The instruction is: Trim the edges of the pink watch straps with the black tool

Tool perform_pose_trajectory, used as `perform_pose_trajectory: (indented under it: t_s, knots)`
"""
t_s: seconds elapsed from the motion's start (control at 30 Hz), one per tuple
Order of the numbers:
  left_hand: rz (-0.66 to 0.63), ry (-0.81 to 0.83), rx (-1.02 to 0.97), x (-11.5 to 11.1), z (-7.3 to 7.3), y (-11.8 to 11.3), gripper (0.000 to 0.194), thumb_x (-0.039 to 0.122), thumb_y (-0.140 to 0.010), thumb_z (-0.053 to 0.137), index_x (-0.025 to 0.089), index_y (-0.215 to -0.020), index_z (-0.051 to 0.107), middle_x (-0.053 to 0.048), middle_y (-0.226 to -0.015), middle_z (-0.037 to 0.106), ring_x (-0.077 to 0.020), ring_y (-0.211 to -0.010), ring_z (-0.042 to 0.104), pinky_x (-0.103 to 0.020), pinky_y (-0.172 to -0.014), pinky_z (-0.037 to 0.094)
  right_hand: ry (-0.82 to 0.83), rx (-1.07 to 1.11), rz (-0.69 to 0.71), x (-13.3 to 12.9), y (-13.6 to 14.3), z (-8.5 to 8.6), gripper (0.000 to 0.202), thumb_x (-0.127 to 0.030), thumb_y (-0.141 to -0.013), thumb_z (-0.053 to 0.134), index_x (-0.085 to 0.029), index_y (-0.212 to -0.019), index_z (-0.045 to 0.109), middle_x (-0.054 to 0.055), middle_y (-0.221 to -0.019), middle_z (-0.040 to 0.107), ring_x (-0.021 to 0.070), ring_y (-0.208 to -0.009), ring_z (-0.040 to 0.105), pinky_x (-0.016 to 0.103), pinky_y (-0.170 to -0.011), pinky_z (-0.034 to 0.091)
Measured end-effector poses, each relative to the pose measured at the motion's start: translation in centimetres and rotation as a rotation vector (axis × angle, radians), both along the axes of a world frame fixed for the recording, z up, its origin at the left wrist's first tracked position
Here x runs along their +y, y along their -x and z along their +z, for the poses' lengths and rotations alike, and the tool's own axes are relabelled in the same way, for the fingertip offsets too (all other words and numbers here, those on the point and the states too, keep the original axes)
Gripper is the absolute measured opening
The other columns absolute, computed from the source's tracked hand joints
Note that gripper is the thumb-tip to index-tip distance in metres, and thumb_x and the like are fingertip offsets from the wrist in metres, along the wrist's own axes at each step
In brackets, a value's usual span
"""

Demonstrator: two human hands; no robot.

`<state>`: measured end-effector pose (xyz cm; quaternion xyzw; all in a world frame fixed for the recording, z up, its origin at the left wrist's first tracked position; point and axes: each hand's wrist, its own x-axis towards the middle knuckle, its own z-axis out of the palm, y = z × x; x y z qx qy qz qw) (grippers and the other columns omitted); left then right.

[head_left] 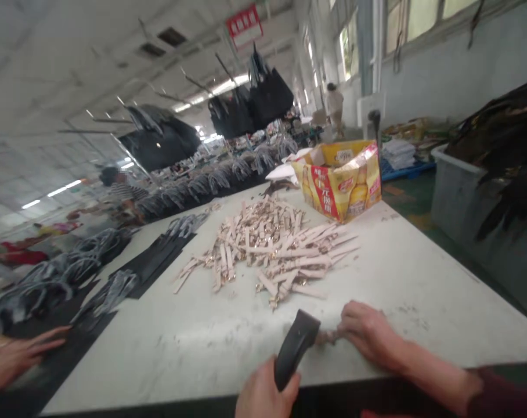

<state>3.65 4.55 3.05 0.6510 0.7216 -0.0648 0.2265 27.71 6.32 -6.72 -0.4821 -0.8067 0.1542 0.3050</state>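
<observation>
My left hand [267,388] is closed around a black handheld tool [296,348] with a broad, flat-topped end; its exact kind is not clear. My right hand [370,332] rests low over the white table, its fingers pinched on a small brownish piece [328,335], blurred, that looks like a short strap. The tool's head is close beside this piece; whether they touch I cannot tell. Beyond my hands lies a heap of pale pink straps [272,238] with gold-coloured metal fittings.
A yellow cardboard box [344,183] stands behind the heap on the white table [420,278]. At left, a co-worker's hands [24,354] lie on black panels with grey handles [154,261]. A grey bin [455,186] of dark material stands right. Black bags [270,93] hang behind.
</observation>
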Motion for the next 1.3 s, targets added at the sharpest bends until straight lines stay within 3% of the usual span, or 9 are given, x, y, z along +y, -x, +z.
perform_pose_trajectory:
  t_s: [0.1,0.4,0.73,0.97,1.13,1.3]
  knots:
    - [-0.082,-0.03,-0.018,-1.1,0.1,0.7,0.027,0.042,-0.082,0.046,0.02,-0.085,0.061,-0.004,-0.076,0.069,-0.0182,-0.076,0.067,-0.023,-0.06,0.043,-0.043,-0.012,0.097,-0.5,-0.7,0.0,0.022,-0.01,-0.082,0.045,-0.019,-0.076,0.064,0.006,-0.081,0.059,0.0185,-0.079,0.048,0.031,-0.069,0.039]
    - [-0.107,0.061,0.045,-2.5,1.0,0.8,0.032,0.047,-0.079,0.048,0.02,-0.091,0.061,-0.004,-0.078,0.069,-0.0166,-0.074,0.065,-0.021,-0.064,0.043,-0.031,-0.003,0.245,-1.4,-1.5,0.1,0.021,-0.018,-0.089,0.044,-0.018,-0.09,0.065,0.008,-0.089,0.06,0.0186,-0.084,0.048,0.032,-0.073,0.042]
    - [-0.177,0.086,0.14,-2.0,0.6,-0.4,0.032,0.049,-0.077,0.048,0.021,-0.086,0.061,-0.006,-0.077,0.069,-0.0217,-0.076,0.066,-0.025,-0.062,0.04,0.09,0.132,0.265,-0.3,-1.6,0.1,0.015,-0.018,-0.087,0.049,-0.017,-0.079,0.062,0.006,-0.079,0.061,0.0172,-0.08,0.051,0.033,-0.076,0.041]
    - [-0.127,0.06,-0.019,-0.6,-0.3,-0.6,0.032,0.048,-0.077,0.049,0.02,-0.084,0.061,-0.004,-0.073,0.066,-0.016,-0.067,0.062,-0.021,-0.056,0.036,0.112,0.14,0.255,-0.1,-1.5,0.2,0.011,-0.015,-0.084,0.052,-0.017,-0.077,0.06,0.004,-0.077,0.06,0.0167,-0.079,0.051,0.032,-0.076,0.039]
    - [-0.058,0.059,-0.013,-1.3,0.0,0.8,0.034,0.049,-0.078,0.049,0.019,-0.087,0.062,-0.003,-0.067,0.064,-0.0148,-0.061,0.061,-0.021,-0.054,0.035,0.136,0.123,0.229,-0.2,-1.5,0.2,0.011,-0.015,-0.083,0.052,-0.017,-0.076,0.06,0.005,-0.078,0.058,0.0174,-0.079,0.049,0.031,-0.075,0.039]
    - [-0.105,0.08,-0.005,-2.4,-0.6,0.9,0.032,0.048,-0.077,0.051,0.019,-0.086,0.062,-0.003,-0.073,0.066,-0.0147,-0.066,0.062,-0.021,-0.059,0.038,0.145,0.142,0.221,-0.1,-1.5,0.0,0.009,-0.015,-0.082,0.053,-0.017,-0.076,0.06,0.005,-0.077,0.059,0.0178,-0.08,0.05,0.031,-0.075,0.039]
